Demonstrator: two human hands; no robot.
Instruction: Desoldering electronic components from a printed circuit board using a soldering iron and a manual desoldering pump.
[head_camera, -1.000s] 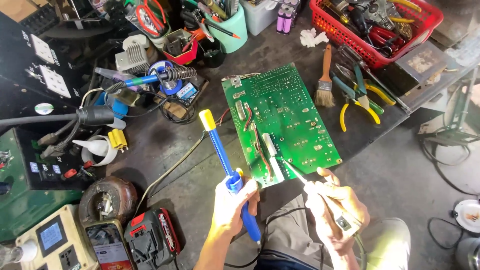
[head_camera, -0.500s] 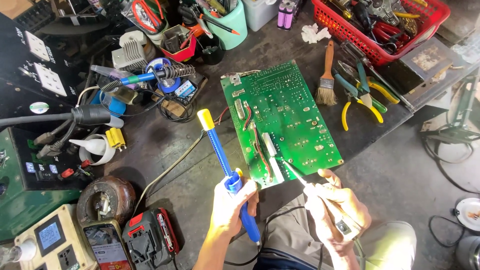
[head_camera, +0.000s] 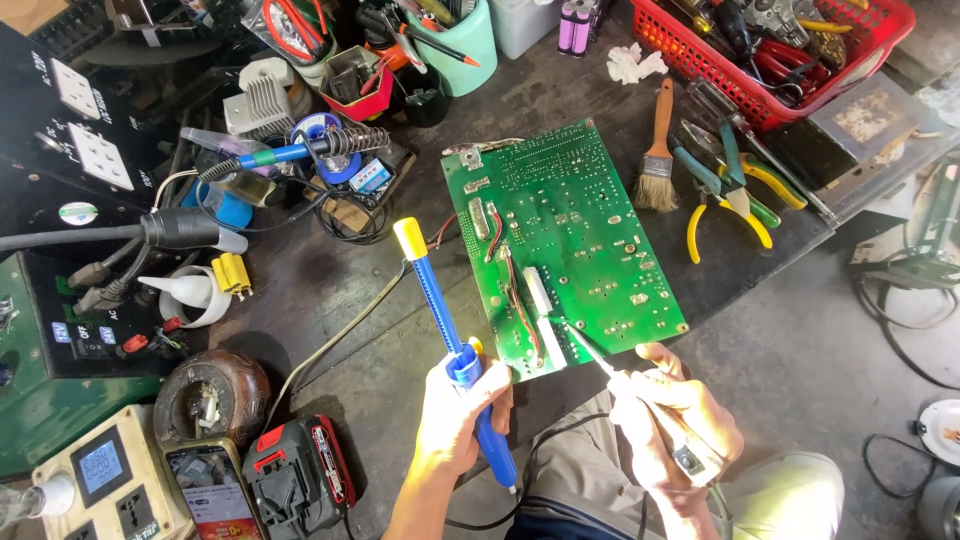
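A green circuit board (head_camera: 575, 230) lies solder side up on the dark workbench. My left hand (head_camera: 462, 408) grips a blue desoldering pump (head_camera: 452, 340) with a yellow cap, held upright-tilted just left of the board's near edge. My right hand (head_camera: 675, 415) holds a soldering iron (head_camera: 640, 400); its thin metal tip touches the board near the near edge, beside two white strips. My knees show below the bench.
A second soldering iron (head_camera: 300, 150) rests in a coil stand at left. A paintbrush (head_camera: 658, 150), pliers (head_camera: 735, 195), a red basket of tools (head_camera: 780, 50), a teal cup (head_camera: 455, 40), a phone (head_camera: 215, 490), a red-black battery (head_camera: 300, 475) and meter boxes surround the board.
The view has shifted slightly. Both hands hold nearly the same positions, with the iron tip still at the board's near edge.
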